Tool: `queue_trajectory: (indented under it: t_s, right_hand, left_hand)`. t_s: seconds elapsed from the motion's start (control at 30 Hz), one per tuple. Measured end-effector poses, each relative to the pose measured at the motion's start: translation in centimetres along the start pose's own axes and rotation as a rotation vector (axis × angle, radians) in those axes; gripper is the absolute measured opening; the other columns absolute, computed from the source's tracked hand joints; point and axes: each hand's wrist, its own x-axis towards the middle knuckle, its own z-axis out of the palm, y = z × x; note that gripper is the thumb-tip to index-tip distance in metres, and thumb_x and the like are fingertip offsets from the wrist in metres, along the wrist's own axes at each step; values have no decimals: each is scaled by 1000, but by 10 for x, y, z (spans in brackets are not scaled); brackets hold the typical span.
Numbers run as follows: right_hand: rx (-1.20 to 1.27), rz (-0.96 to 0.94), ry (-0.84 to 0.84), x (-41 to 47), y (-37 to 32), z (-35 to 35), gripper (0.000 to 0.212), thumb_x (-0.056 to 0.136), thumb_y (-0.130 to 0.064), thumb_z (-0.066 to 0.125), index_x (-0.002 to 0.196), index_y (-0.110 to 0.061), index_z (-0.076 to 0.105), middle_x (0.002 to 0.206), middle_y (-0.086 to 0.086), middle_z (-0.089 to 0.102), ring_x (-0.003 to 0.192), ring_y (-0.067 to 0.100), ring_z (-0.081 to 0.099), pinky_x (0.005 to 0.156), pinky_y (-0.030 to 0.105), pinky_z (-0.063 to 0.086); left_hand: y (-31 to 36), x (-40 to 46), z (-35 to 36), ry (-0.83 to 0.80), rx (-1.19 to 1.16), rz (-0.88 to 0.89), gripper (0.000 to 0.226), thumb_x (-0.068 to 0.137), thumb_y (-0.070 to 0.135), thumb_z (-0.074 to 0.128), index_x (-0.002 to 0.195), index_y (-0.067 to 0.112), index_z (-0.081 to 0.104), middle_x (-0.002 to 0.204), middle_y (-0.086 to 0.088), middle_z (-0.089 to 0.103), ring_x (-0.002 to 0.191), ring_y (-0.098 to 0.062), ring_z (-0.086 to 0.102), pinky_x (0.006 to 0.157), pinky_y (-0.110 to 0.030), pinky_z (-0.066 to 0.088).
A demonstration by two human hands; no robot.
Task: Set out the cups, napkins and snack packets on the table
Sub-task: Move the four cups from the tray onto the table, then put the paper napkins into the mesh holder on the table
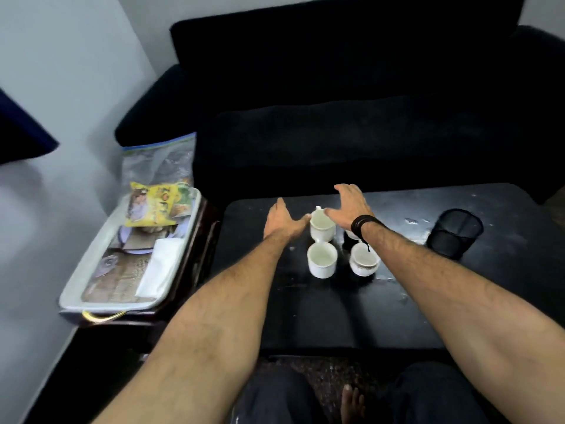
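Several white cups stand close together on the black table [321, 310]. The far left cup [321, 228] sits between my two hands. My left hand [282, 223] is flat-fingered, its thumb touching that cup's left rim. My right hand [351, 208] hovers spread over the cup's right side, holding nothing. The near left cup [321, 263] and the near right cup [363, 262] stand free. A further cup is mostly hidden under my right wrist. White napkins [159, 270] and a yellow snack packet [153, 208] lie in a tray [91, 296] at left.
The tray rests on a dark side stand left of the table, with a clear zip bag [159, 162] behind it. A black mesh pen holder [455, 232] stands at the table's right. A dark sofa [336, 102] runs behind the table.
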Motion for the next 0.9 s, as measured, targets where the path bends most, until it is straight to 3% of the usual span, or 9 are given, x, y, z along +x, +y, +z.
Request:
queue_trajectory:
  t_s: [0.27,0.47,0.6,0.77,0.9]
  right_hand:
    - [-7,-168,-118,-37,-121,43,75,79,-43,71,143,-16,42,146,7,46,137,26,41,109,43,40]
    - [-36,-300,-256,-72,-206,96,73,80,-45,69,141,-14,44,143,9,49,132,28,46,105,40,43]
    - [-104,-387,-314,-87,-249,133,62,82,-42,68,132,-10,51,133,12,55,125,31,51,100,40,46]
    - [-161,-412,-396,-91,-278,175,61,84,-40,65,134,-10,48,138,13,53,128,30,49,101,36,45]
    - [-238,-391,-406,-86,-292,197,70,85,-42,64,141,-7,41,141,14,49,133,31,44,105,39,44]
  left_hand:
    - [-94,-42,-101,122,100,-66,93,87,54,62,155,8,17,160,-12,24,148,-25,22,119,-38,24]
    - [-190,-78,-161,246,107,-174,75,92,45,57,148,4,30,150,-19,37,138,-34,36,112,-42,33]
    - [-250,-93,-181,297,239,-253,70,99,46,41,151,4,23,158,-18,27,146,-33,25,119,-44,22]
    - [-294,-94,-175,212,285,-332,73,101,54,20,155,6,14,162,-16,16,151,-28,10,123,-46,6]
    - [-304,-96,-155,273,381,-310,65,101,50,17,150,10,31,159,-12,28,150,-28,13,122,-48,2]
